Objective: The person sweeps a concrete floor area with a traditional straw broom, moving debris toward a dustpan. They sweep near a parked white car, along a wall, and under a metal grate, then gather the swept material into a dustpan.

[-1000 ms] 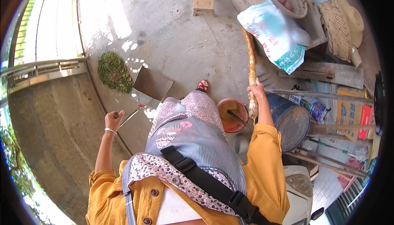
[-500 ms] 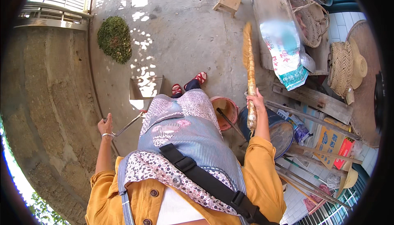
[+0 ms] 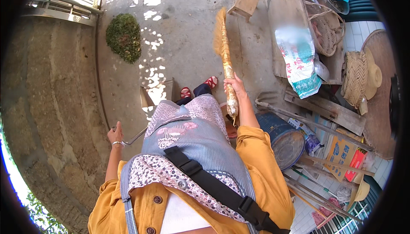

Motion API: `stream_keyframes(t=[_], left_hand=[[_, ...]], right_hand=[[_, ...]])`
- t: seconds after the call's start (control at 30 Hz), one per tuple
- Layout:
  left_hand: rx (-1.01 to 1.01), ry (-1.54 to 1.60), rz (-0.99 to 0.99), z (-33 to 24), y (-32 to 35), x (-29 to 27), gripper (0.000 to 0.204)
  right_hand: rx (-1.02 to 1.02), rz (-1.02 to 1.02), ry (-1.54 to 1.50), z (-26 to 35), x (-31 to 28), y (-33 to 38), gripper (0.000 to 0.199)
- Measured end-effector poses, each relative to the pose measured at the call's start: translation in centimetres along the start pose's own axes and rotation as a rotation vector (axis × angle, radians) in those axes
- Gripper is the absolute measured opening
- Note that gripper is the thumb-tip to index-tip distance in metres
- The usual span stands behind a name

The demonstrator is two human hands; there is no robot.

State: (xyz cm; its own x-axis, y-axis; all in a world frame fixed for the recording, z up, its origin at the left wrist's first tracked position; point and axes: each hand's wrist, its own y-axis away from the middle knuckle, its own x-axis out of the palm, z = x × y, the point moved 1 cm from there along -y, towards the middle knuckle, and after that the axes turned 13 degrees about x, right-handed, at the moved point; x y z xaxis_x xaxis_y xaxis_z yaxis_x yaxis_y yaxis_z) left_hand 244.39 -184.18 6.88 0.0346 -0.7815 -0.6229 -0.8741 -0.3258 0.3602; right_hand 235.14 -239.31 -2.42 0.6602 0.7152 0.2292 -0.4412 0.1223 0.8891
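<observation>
My right hand is closed round the bound handle of a straw broom. The broom points away from me over the concrete floor, bristles at the far end. Low on the left, my left hand grips the end of a bent metal handle that runs behind my apron toward a dustpan. The dustpan stands by my feet, partly sunlit, with the apron covering its near part. A heap of green leafy cuttings lies farther off at the left.
An earthen wall runs along the left. A small wooden stool stands ahead. To the right are a blue drum, long-handled tools, a white-and-teal sack, planks and woven baskets. A reddish bucket is partly hidden by my right arm.
My right hand has swung the broom left, from beside the blue drum to in front of the bucket. My left hand shifted slightly; the view moved a little too.
</observation>
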Motion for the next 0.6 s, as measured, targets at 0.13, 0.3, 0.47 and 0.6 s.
stream_keyframes(t=[0.13,0.3,0.47,0.6], left_hand=[[-0.017,0.047,0.024,0.9,0.7,-0.1,0.040],[0.007,0.015,0.041,2.1,0.7,0.5,0.040],[0.016,0.008,0.038,1.6,0.9,0.8,0.041],[0.007,0.037,0.073,0.7,0.5,0.7,0.040]], right_hand=[[-0.001,-0.087,0.009,-1.8,0.2,4.5,0.060],[0.092,-0.203,-0.191,-4.1,0.7,4.5,0.037],[0.088,-0.197,-0.209,-5.0,8.0,0.1,0.058],[0.074,0.080,-0.227,-1.0,11.7,-2.1,0.042]])
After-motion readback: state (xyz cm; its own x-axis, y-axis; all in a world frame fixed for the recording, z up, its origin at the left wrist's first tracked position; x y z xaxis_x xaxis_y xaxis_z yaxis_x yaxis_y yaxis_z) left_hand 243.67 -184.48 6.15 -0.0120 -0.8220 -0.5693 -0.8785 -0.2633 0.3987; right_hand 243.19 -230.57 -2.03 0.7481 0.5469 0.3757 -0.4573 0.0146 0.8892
